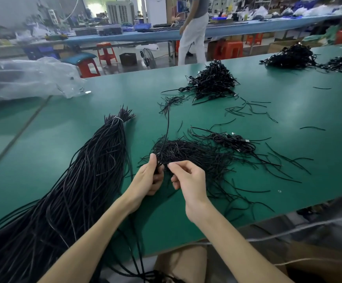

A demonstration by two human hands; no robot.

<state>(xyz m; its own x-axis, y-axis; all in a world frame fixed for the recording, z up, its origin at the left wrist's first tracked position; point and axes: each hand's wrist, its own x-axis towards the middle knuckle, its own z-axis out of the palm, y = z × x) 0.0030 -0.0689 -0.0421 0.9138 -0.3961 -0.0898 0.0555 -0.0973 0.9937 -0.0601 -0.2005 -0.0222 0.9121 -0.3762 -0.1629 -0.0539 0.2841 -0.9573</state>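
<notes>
My left hand (148, 177) grips a black cable (167, 127) that rises from my fingers toward the far side of the green table (64, 139). Beside it, my right hand (188, 180) pinches a thin black tie at its fingertips, close to the left thumb. Just beyond both hands lies a loose heap of black twist ties (196, 154). A thick bundle of long black cables (80, 180), bound near its far end by a white band, stretches along my left and off the table's near edge.
A small pile of coiled cables (233, 140) lies right of the ties, and bigger piles (213, 82) (292, 56) sit farther back. Crumpled clear plastic (27, 78) lies at the far left. A person (194, 29) walks past red stools behind the table.
</notes>
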